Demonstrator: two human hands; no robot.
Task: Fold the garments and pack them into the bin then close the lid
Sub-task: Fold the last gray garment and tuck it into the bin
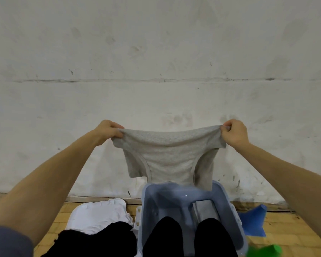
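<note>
Head view shows left hand and right hand pinching a grey garment taut at twelve o'clock above the bin, probably squaring it for folding.

Bin centre; folded garment inside; lid left, clothes pile upon it; wall behind.

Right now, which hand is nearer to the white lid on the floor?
Left. The left hand grips the grey garment above the white lid; the right hand grips its other corner, beyond the blue bin.
</note>
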